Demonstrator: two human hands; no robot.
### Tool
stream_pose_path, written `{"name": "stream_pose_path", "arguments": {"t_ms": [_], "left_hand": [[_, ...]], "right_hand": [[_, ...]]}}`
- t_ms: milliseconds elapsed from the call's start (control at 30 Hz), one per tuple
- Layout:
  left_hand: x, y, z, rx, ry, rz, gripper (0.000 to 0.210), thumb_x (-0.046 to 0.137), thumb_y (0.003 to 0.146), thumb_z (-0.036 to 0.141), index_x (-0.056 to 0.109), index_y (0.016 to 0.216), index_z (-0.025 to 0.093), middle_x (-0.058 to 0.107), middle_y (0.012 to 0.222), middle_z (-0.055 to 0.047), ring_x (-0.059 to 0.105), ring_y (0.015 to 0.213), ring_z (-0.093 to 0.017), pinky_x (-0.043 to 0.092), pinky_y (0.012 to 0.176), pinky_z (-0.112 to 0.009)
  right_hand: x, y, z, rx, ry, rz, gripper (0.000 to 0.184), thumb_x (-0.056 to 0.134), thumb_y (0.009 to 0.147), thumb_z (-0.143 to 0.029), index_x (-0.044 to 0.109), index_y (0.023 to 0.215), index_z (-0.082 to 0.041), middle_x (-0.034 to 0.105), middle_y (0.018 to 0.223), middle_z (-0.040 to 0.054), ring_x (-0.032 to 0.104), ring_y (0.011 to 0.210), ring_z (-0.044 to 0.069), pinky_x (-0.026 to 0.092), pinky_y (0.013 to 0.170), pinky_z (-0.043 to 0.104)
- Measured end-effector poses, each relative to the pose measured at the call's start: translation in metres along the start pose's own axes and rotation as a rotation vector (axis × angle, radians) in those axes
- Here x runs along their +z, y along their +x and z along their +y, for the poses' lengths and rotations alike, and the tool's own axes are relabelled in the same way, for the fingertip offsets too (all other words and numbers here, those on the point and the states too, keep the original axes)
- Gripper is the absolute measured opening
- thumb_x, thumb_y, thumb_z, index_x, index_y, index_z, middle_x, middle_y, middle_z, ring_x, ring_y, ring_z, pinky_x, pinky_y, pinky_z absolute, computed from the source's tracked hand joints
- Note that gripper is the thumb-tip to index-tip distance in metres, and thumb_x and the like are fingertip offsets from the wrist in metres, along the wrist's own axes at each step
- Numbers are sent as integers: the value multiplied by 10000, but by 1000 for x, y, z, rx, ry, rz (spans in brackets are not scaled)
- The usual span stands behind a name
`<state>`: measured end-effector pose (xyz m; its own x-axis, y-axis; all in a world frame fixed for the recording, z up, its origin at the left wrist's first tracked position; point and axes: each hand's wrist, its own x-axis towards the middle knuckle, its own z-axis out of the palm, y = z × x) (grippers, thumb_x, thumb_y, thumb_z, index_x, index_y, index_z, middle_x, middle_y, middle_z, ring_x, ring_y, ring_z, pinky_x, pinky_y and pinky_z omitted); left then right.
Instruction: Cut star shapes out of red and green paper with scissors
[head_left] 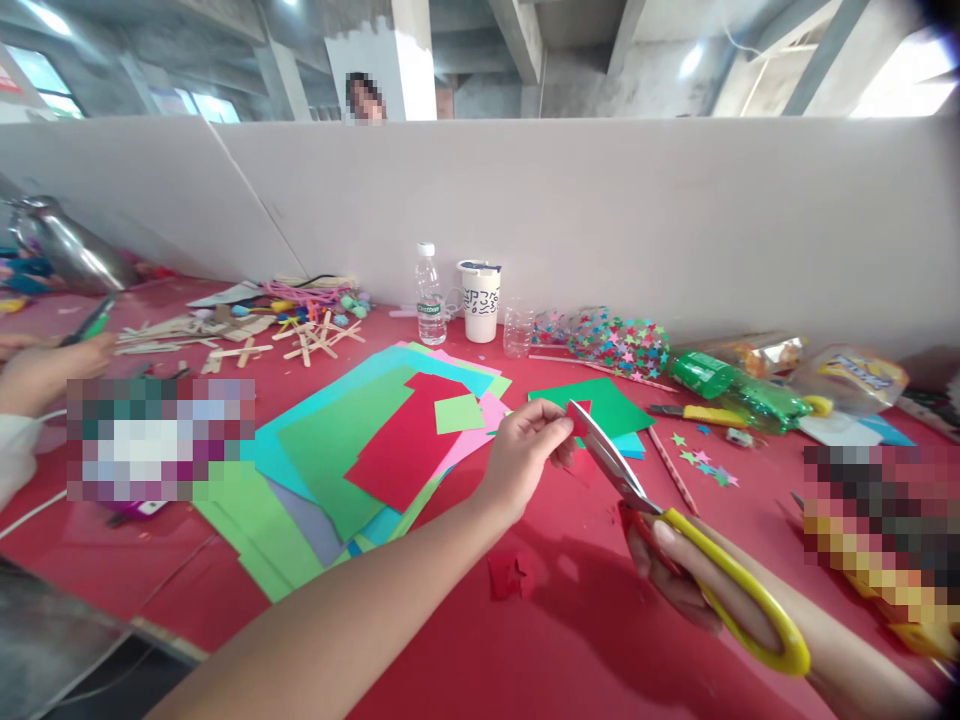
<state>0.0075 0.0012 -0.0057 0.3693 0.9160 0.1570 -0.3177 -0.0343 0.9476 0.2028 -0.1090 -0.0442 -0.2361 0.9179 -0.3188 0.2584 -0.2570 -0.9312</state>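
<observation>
My left hand [525,445] pinches a small piece of red paper [582,410] between thumb and fingertips. My right hand [675,570] is wrapped round the yellow handle of a pair of scissors [616,470]. The blades point up and left, their tips right at the red paper. Under my hands, on the red tabletop [450,660], lies a red paper scrap with a star-shaped cut-out [510,575]. Beyond my left hand is a stack of coloured sheets, with a red sheet [409,450] and a small light green square [459,414] on top.
A water bottle [430,300] and a white cup [481,305] stand by the grey partition [487,200]. To the right lie a green bottle [750,392], a yellow cutter [709,414] and paper stars [701,460]. At left, another person's hand [56,370] is near craft sticks [319,340].
</observation>
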Motion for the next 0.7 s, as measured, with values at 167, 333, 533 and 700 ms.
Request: {"name": "stream_pose_path", "arguments": {"t_ms": [167,333,533,700], "left_hand": [[-1,0,-2,-42,-23,-28,136,606,755,282,576,703,161,584,549,15,532,485,-97,434,533,-230],[-1,0,-3,-67,-16,-24,162,627,748,310,582,709,159,592,554,9,539,487,-99,435,530,-227],[-1,0,-1,-24,52,9,152,615,755,301,584,706,161,585,553,15,532,492,-96,430,525,-219],[-2,2,-1,11,124,19,140,609,762,285,573,698,166,572,557,22,528,498,-95,439,530,-218]], "right_hand": [[-7,-4,-11,0,-114,14,519,390,856,-669,549,811,-177,385,525,-61,369,453,98,336,466,235],[-5,-4,-16,18,-136,29,504,371,875,-653,532,811,-179,365,530,-70,353,459,94,324,482,242],[-4,-3,-21,36,-109,17,516,379,860,-672,514,788,-179,325,505,-90,304,428,74,272,445,221],[0,-5,-24,64,-99,61,551,392,811,-730,484,745,-191,310,473,-100,273,403,66,239,413,210]]}}
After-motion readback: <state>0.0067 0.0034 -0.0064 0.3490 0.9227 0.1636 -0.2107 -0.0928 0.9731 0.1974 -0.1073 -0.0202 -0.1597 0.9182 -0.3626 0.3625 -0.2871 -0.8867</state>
